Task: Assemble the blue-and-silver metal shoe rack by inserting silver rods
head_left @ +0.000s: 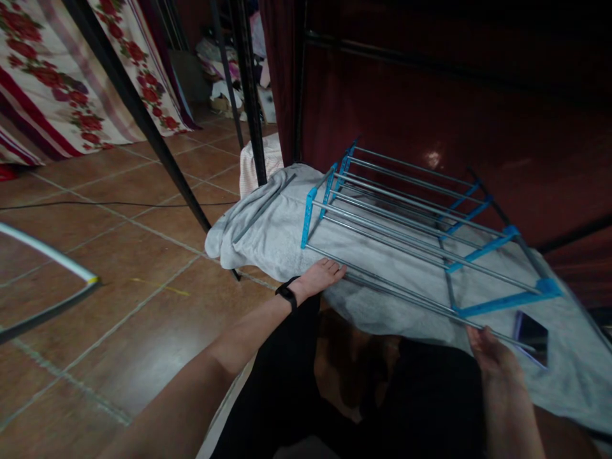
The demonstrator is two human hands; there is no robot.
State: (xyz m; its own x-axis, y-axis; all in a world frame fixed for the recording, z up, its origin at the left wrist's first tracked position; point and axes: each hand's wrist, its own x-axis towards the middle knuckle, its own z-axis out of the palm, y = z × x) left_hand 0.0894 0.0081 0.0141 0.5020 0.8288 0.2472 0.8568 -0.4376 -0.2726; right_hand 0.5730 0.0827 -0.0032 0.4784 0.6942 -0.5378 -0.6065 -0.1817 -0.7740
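Observation:
A rack of grey metal tubes with blue plastic brackets (482, 305) lies on a grey cloth (268, 223). Along its near side runs a separate-looking metal tube (406, 292), close to the rack's front tube. My left hand (325, 276), with a black band on the wrist, is closed around this tube's left end. Towards the other end, my right hand (488, 349) has its fingers around the same tube, thumb on the near side. The tube's right tip passes over a dark phone (531, 339) on the cloth.
A dark red panel (392, 102) stands behind the rack. Black metal poles (143, 121) rise at the left. A cable (119, 203) crosses the tiled floor (143, 255). A white curved tube (48, 250) juts in at left. A flowered curtain (105, 70) hangs behind.

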